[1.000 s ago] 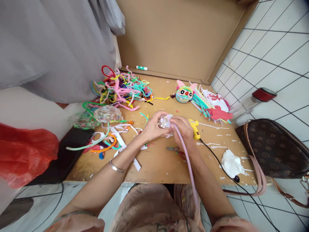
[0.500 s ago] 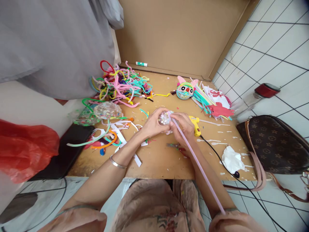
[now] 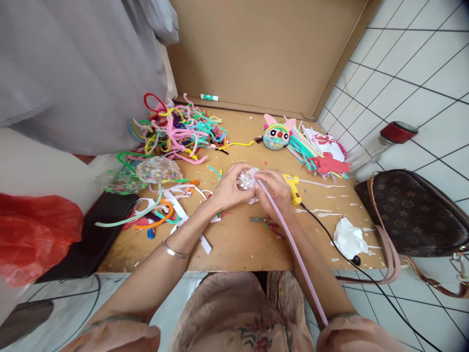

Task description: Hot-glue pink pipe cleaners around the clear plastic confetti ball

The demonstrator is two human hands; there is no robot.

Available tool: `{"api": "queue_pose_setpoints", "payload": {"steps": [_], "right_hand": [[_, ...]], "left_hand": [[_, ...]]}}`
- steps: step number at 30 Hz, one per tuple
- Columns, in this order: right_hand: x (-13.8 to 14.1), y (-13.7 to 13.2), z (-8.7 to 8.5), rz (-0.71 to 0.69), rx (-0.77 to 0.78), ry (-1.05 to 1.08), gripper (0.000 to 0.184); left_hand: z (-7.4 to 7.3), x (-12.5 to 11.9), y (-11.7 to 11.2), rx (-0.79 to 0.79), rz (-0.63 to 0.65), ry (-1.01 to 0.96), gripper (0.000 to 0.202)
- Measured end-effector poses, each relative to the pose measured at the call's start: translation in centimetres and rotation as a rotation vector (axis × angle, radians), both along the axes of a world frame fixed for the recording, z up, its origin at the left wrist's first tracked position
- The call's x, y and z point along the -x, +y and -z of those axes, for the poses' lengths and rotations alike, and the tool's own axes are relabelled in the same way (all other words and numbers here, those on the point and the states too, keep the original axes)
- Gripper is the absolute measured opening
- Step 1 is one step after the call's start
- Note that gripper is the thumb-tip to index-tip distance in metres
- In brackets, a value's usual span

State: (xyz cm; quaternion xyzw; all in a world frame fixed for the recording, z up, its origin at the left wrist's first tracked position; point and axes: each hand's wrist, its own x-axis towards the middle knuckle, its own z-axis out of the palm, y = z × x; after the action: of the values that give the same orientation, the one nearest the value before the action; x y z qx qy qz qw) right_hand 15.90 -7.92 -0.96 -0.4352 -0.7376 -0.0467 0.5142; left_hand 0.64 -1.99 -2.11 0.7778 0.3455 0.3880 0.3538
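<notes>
Over the middle of the table, my left hand [image 3: 230,188] is closed around a small clear ball [image 3: 245,180] with shiny bits showing in it. A pale pink-purple pipe cleaner [image 3: 289,237] lies against the ball's right side. My right hand [image 3: 275,193] pinches it close to the ball, and its long free end trails down over my right forearm. Fingers hide part of the ball. A yellow glue gun [image 3: 293,188] rests just right of my right hand. Below that hand lies a pair of scissors [image 3: 262,221], its handle partly covered.
A tangled heap of pipe cleaners [image 3: 176,129] fills the back left. Behind my hands sits a decorated ball with a face [image 3: 276,136]. Paper strips [image 3: 178,208] lie at left. To the right are a crumpled tissue [image 3: 350,237], a brown handbag [image 3: 414,212] and the glue gun's black cord [image 3: 322,226].
The view has shifted slightly, moving the whole scene a little leftward. Both hands keep their hold, and the pipe cleaner's free end has swung slightly left.
</notes>
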Motion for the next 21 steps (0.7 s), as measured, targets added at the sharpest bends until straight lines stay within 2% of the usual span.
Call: {"api": "queue_pose_setpoints", "payload": {"steps": [9, 14, 21], "right_hand": [[-0.05, -0.01, 0.18, 0.031, 0.049, 0.039, 0.013], [-0.08, -0.03, 0.07, 0.045, 0.056, 0.04, 0.014], [-0.53, -0.03, -0.22, -0.059, 0.084, 0.015, 0.034]], "left_hand": [[-0.14, 0.02, -0.12, -0.106, -0.015, 0.054, 0.049], [-0.14, -0.12, -0.24, -0.037, -0.004, 0.012, 0.05], [-0.14, -0.18, -0.34, -0.005, -0.02, -0.013, 0.051]]}}
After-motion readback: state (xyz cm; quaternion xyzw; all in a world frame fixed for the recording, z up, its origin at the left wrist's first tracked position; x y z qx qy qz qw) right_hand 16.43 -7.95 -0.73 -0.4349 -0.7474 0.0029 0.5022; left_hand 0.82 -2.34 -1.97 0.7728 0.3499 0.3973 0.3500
